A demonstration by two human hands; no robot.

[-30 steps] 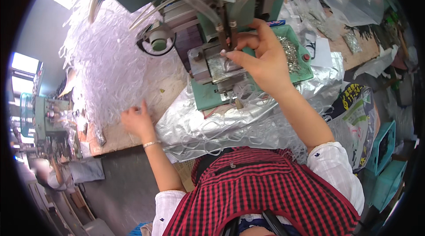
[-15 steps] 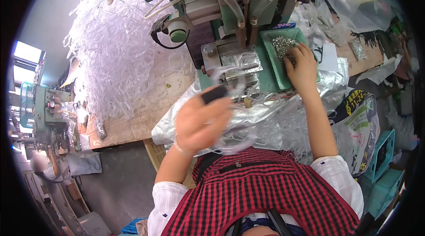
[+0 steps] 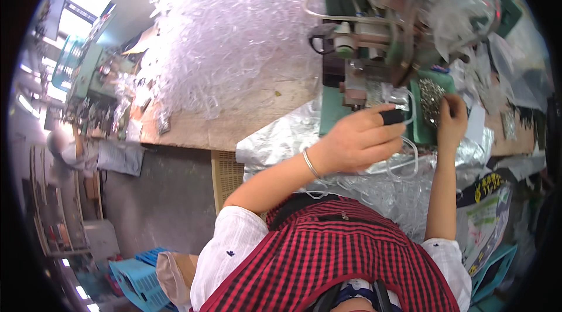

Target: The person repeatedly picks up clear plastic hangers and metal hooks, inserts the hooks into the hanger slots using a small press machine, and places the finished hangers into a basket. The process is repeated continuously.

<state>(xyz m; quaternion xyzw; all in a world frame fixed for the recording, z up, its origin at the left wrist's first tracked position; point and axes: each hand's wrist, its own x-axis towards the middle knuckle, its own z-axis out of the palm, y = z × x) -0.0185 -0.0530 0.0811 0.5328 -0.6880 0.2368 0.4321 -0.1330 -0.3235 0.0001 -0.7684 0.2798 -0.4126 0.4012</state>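
Note:
My left hand (image 3: 360, 141) is closed around a clear plastic loop (image 3: 414, 162), just in front of the green press machine (image 3: 374, 39). A black sleeve covers one of its fingers, and a bangle circles the wrist. Part of the loop curves up beside the machine's metal work plate (image 3: 389, 94). My right hand (image 3: 453, 120) is at the right side of a green tray (image 3: 426, 136), its thumb and fingers drawn together. Small shiny metal parts (image 3: 432, 98) lie heaped in that tray. Whatever is between the right fingertips is too small to make out.
A large heap of clear plastic loops (image 3: 228, 36) covers the table (image 3: 193, 130) at the left. Silver sheeting (image 3: 275, 136) drapes the front edge, with more loops near my apron. Blue crates (image 3: 137, 280) stand on the floor lower left. Another person (image 3: 64, 145) sits at far left.
The view has swung left, so the scene sits further right. My left hand has come closer to the machine's work plate. My right hand has drawn back from the metal parts to the tray's side.

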